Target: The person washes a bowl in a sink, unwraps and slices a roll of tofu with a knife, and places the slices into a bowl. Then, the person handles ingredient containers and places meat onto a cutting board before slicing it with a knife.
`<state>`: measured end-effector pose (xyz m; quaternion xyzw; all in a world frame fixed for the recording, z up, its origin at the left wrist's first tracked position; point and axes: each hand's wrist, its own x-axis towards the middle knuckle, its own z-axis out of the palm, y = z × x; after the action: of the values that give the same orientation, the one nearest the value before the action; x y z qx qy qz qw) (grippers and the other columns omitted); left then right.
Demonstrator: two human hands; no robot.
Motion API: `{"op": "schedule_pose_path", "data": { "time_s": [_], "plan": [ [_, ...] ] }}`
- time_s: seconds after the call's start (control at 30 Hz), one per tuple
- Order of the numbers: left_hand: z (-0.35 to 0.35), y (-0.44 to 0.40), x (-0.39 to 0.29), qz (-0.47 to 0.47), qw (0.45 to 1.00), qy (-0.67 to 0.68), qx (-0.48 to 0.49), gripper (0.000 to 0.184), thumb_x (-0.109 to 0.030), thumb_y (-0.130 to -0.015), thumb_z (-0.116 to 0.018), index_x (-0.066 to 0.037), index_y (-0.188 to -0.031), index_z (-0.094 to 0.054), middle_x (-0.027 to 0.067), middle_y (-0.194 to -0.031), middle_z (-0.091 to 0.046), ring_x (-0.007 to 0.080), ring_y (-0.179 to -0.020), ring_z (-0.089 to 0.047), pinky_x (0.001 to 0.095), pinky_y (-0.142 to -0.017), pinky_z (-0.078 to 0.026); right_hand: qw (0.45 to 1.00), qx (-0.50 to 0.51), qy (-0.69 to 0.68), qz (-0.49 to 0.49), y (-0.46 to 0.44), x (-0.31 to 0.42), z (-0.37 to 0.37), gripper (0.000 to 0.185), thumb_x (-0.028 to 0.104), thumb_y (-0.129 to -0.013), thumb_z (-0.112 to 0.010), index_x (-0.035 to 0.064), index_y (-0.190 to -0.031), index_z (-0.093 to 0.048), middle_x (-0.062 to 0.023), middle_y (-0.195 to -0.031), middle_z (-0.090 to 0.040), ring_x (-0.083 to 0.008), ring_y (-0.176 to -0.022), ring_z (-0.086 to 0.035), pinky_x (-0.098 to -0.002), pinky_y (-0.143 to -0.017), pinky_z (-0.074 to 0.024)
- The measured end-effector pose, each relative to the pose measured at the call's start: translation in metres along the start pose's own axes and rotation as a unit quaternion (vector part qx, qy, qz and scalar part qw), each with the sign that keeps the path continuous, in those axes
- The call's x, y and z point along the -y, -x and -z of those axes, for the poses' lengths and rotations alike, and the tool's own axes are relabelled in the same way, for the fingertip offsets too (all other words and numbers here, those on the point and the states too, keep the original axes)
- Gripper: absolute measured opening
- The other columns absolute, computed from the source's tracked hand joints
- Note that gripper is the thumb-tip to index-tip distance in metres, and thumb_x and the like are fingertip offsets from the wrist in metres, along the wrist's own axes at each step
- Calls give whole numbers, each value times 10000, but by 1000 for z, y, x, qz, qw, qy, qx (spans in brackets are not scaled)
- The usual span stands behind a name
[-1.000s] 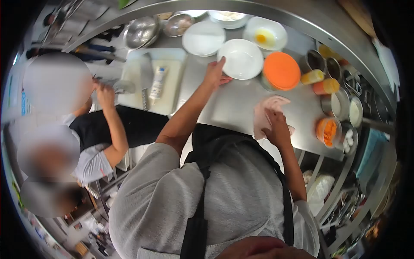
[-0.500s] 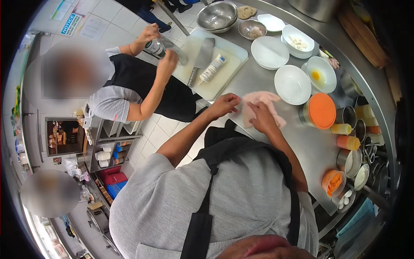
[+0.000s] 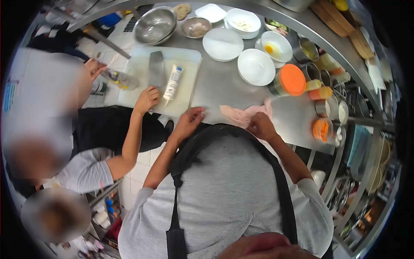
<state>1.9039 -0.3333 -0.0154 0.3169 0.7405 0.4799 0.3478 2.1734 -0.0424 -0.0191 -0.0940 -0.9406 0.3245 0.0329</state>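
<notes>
Right hand [image 3: 261,126] clutches a pink cloth [image 3: 234,114] at the near edge of a steel table [image 3: 215,84], while the left hand [image 3: 189,123], released, fingers loosely bent, hovers beside a cutting board [image 3: 140,69]; 1 orange-lidded container [image 3: 292,80] stands beyond the cloth.

no text can be read, the lettering on the white packet [image 3: 173,83] being too small.

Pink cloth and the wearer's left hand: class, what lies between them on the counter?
In the head view, the stretch between the left hand and the pink cloth is bare steel counter.
</notes>
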Motion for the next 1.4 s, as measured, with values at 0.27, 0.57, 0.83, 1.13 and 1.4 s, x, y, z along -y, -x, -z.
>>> {"op": "schedule_pose_path", "data": {
  "time_s": [0.27, 0.57, 0.83, 1.13, 1.4],
  "plan": [
    [-19, -4, 30, 58, 978, 107, 168, 338, -226, -1066, -645, -22, -1334, -666, 65, -1148, -691, 136, -1080, -619, 281, -940, -496, 932, -164, -39, -321, -3, -6, -15, 258, 121, -793, -737, 31, -1012, -633, -206, -1025, -688, -407, -992, -675, -458, -858, -543],
    [12, 10, 35, 156, 965, 91, 189, 374, -294, -1060, -658, -34, -1329, -676, 14, -1097, -709, 107, -993, -616, 274, -890, -499, 999, -26, 24, 1, -79, 56, -69, 375, 83, -756, -696, 127, -1127, -728, -102, -1147, -656, -324, -1198, -579, -440, -1048, -461],
    [-8, 7, 25, 134, 986, 35, 97, 434, -317, -1045, -675, -17, -1358, -661, 92, -1209, -726, 194, -1092, -674, 334, -917, -541, 945, -240, 157, -155, 75, -70, -11, 263, 64, -770, -663, 104, -1020, -735, -155, -1080, -667, -379, -1092, -605, -489, -1000, -484],
    [-62, -32, 21, -20, 948, -298, 108, 552, -475, -973, -650, -18, -1279, -700, 264, -1260, -687, 418, -1203, -645, 484, -1065, -498, 839, -344, 210, -366, 148, -170, 61, 328, 128, -812, -645, 64, -1125, -718, -230, -1069, -666, -442, -1034, -624, -538, -941, -490],
    [-113, -24, -15, 29, 867, -494, 63, 595, -595, -897, -674, -71, -1172, -738, 318, -1207, -628, 531, -1080, -640, 591, -930, -561, 838, -385, 223, -317, 160, -175, 57, 330, 232, -869, -660, 49, -1139, -715, -245, -1086, -668, -441, -1036, -624, -535, -926, -493]
  ]
}}
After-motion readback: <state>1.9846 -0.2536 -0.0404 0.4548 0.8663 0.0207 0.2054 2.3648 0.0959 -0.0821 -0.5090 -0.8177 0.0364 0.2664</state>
